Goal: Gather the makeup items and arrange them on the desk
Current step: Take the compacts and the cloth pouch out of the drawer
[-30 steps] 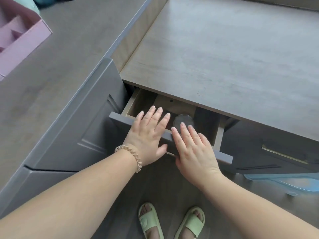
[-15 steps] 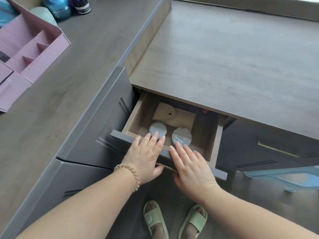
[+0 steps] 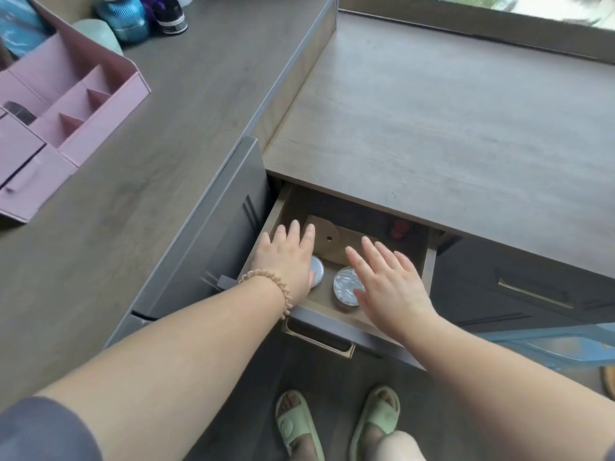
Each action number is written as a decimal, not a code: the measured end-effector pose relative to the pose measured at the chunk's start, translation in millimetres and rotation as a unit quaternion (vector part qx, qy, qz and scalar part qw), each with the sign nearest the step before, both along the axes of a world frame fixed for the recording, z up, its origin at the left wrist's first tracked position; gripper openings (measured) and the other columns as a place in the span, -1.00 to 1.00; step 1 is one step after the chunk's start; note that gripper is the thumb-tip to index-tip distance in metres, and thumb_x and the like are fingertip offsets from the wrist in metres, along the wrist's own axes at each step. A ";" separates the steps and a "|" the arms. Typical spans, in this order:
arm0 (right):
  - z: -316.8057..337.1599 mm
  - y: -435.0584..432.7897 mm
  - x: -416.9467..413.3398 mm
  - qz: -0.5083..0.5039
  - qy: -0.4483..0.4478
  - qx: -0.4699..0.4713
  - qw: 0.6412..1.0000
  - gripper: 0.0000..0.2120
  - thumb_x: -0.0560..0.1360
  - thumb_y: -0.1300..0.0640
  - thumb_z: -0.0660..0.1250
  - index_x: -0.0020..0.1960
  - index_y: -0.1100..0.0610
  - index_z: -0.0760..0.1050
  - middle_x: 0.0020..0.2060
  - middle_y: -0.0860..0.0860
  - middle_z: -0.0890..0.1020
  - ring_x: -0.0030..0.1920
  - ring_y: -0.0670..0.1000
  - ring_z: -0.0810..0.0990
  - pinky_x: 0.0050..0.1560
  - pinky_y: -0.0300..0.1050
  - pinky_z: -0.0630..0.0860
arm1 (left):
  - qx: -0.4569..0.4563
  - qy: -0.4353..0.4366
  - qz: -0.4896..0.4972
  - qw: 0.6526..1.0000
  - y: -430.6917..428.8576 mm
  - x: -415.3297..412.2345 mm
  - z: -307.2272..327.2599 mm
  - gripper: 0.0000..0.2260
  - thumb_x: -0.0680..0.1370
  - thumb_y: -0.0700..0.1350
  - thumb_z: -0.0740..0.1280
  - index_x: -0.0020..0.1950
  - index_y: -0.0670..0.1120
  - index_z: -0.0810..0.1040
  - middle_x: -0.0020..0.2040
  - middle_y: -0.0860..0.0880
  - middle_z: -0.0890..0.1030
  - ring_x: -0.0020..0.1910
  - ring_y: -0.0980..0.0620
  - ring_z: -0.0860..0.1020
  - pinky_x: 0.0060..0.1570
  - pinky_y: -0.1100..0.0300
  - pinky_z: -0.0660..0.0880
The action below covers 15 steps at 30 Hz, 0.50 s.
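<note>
A wooden drawer (image 3: pixel 429 264) under the desk top (image 3: pixel 449 128) stands pulled out. Two round silver compacts lie inside it: the left compact (image 3: pixel 317 271) is half hidden under my left hand (image 3: pixel 286 261), and the right compact (image 3: pixel 346 286) is partly covered by my right hand (image 3: pixel 389 284). Both hands hover over the drawer with straight, spread fingers and hold nothing. A small red item (image 3: pixel 399 229) lies at the drawer's shadowed back right. A tan wooden piece (image 3: pixel 327 241) rests on the drawer floor.
A pink compartment organizer (image 3: pixel 63 104) sits on the higher left counter (image 3: pixel 166 128), with a blue jar (image 3: pixel 124 16) and a dark jar (image 3: pixel 171 16) behind it. A second drawer with a gold handle (image 3: pixel 535 296) is at right. My feet in green slippers (image 3: pixel 336 424) stand below.
The drawer has slid further out. Both hands have left its front edge and moved in over the two compacts.
</note>
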State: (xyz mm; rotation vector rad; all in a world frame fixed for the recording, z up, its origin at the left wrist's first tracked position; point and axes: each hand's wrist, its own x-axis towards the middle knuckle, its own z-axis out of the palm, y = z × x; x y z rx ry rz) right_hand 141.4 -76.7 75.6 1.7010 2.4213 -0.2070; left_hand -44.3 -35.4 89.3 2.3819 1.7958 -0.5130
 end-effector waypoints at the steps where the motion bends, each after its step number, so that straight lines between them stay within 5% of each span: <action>1: -4.7 6.0 0.3 0.006 -0.012 -0.014 1.000 -0.33 0.57 -0.10 0.15 0.55 -0.02 -0.12 0.56 0.11 -0.02 0.54 0.16 0.01 0.47 0.12 0.05 | -0.026 -0.008 0.014 1.000 4.1 4.5 -7.0 -0.29 0.54 0.15 0.18 0.54 -0.03 -0.14 0.56 -0.14 0.02 0.50 -0.17 0.11 0.39 -0.11 0.18; 5: -34.8 25.2 -3.6 0.012 -0.024 -0.068 0.997 -0.21 0.51 -0.14 0.27 0.53 -0.09 -0.16 0.55 0.10 -0.08 0.53 0.24 -0.04 0.47 0.23 -0.01 | -0.093 -0.043 0.083 0.991 17.8 24.8 -41.6 -0.22 0.49 0.09 0.31 0.53 -0.01 -0.10 0.56 -0.15 0.01 0.48 -0.19 0.13 0.35 -0.09 0.24; 9: -71.0 40.8 -1.2 0.028 -0.019 -0.116 0.993 -0.18 0.48 -0.10 0.32 0.52 -0.12 -0.16 0.54 0.10 0.04 0.49 0.26 0.12 0.44 0.25 0.08 | -0.109 -0.035 0.127 0.985 26.9 40.5 -74.8 -0.20 0.42 -0.02 0.41 0.51 0.01 -0.02 0.54 -0.14 0.06 0.46 -0.24 0.15 0.31 -0.12 0.28; 15: -87.8 43.6 -1.7 0.083 0.011 -0.165 0.983 -0.16 0.50 0.07 0.30 0.52 -0.08 -0.24 0.54 0.13 -0.01 0.43 0.27 0.19 0.37 0.23 0.21 | -0.256 0.030 0.254 0.932 30.2 42.9 -91.8 -0.10 0.41 -0.17 0.38 0.52 0.12 -0.18 0.54 -0.14 -0.23 0.42 -0.39 0.09 0.30 -0.18 0.28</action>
